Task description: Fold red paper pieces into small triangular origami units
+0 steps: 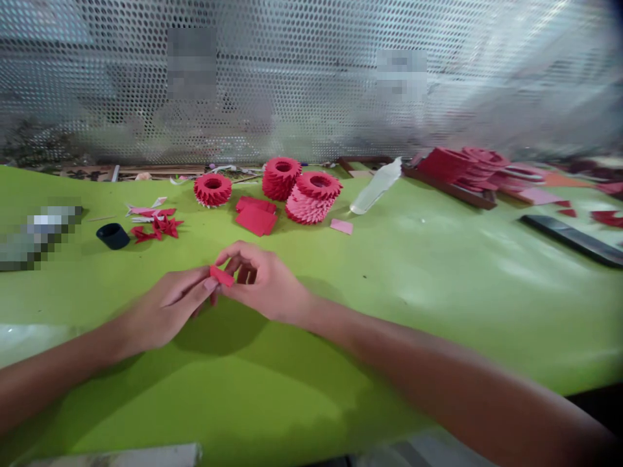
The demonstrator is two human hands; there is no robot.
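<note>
The green table (438,292) was the biggest thing. Above it, my left hand (156,308) and right hand (272,282) came close together. Past them stood three spiky paper stacks (315,204), with a see-through bottle (376,187) on their right. The flat red papers (256,216) lay near the stacks, and a black ring (113,236) sat off to the left. Smallest was the folded red paper (222,276), pinched in the fingers of both my hands.

Small red folded paper piece (222,276), tilted, between both hands (182,298)
</note>
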